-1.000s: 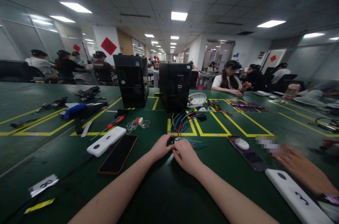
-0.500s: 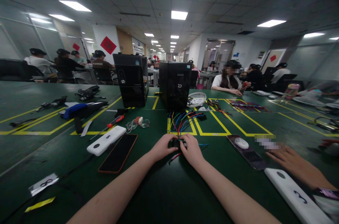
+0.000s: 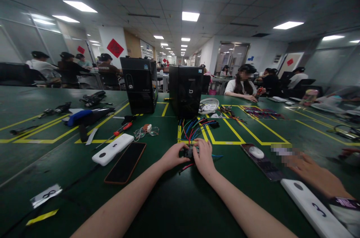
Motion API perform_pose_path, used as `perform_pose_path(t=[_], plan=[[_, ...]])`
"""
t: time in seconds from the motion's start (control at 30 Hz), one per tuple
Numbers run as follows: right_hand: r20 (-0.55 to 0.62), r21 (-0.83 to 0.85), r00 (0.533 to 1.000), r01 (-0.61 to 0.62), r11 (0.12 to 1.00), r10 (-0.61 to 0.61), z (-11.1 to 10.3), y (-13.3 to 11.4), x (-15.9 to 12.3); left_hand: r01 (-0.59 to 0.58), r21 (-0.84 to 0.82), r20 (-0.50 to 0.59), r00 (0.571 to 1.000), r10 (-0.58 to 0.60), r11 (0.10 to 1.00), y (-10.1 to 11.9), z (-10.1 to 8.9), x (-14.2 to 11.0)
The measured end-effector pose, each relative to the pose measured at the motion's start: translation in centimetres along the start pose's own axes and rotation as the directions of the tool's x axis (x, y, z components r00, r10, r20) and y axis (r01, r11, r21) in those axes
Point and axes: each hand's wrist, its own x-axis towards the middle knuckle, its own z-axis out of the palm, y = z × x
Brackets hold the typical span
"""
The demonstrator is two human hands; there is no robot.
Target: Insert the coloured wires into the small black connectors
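Observation:
My left hand (image 3: 172, 157) and my right hand (image 3: 203, 157) meet on the green table (image 3: 174, 200), both pinched on a small black connector (image 3: 188, 152). Coloured wires (image 3: 194, 127) in red, blue and green run from it back toward the black computer tower (image 3: 186, 91). A red wire end (image 3: 184, 169) sticks out below my hands. My fingers hide most of the connector.
A second black tower (image 3: 139, 86) stands left of the first. A white box marked 8 (image 3: 113, 149), a dark phone (image 3: 126, 163), a red screwdriver (image 3: 122, 129) and glasses (image 3: 145, 131) lie to my left. Another person's hand (image 3: 312, 172), a phone (image 3: 263, 161) and a white box marked 3 (image 3: 315, 208) are at right.
My right hand has moved up and slightly right over the connector. A red wire end has come out below my hands. The neighbour's hand shifted a little.

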Motion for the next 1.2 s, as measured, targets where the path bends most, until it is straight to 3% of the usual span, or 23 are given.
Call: perform_pose_path(t=[0.13, 0.3, 0.37, 0.5, 0.63, 0.87, 1.07, 1.13, 1.2], plan=[[0.046, 0.101, 0.993, 0.105, 0.989, -0.11, -0.7, -0.1, 0.1, 0.051, 0.014, -0.078, 0.996, -0.05, 0.999, -0.4, 0.0, 0.1], [0.194, 0.129, 0.937, 0.27, 0.954, -0.291, -1.1, -1.1, -0.1, 0.127, -0.017, -0.191, 0.973, -0.128, 0.992, -1.2, 0.1, 0.3], [0.17, 0.095, 0.948, 0.255, 0.962, -0.268, -1.0, -1.1, -0.1, 0.12, -0.021, -0.204, 0.971, -0.122, 0.993, -1.2, 0.1, 0.3], [0.108, -0.009, 0.988, 0.111, 0.994, -0.109, -0.7, 0.3, 0.3, 0.076, -0.033, -0.159, 0.984, -0.08, 0.997, -0.8, 0.0, 0.1], [0.219, -0.084, 0.976, 0.014, 0.996, 0.005, -0.4, 1.9, 0.7, 0.035, -0.107, -0.085, 0.995, -0.044, 0.994, -0.6, -0.1, 0.0], [0.221, -0.044, 0.975, 0.024, 0.999, -0.013, 0.0, 2.0, 0.6, 0.078, -0.18, -0.041, 0.995, -0.087, 0.981, -0.9, 0.0, 0.1], [0.084, 0.054, 0.994, -0.081, 0.995, 0.076, -0.3, 2.0, 1.0, 0.102, -0.172, -0.04, 0.993, -0.11, 0.98, -0.9, -0.1, 0.1], [0.092, 0.077, 0.996, -0.017, 0.997, 0.01, -0.7, 1.7, 1.0, 0.109, -0.162, -0.081, 0.989, -0.123, 0.981, -1.0, 0.0, 0.1], [0.171, 0.098, 0.978, 0.105, 0.99, -0.12, -1.1, 1.0, 0.8, 0.127, -0.144, -0.142, 0.979, -0.147, 0.982, -1.2, 0.1, 0.2]])
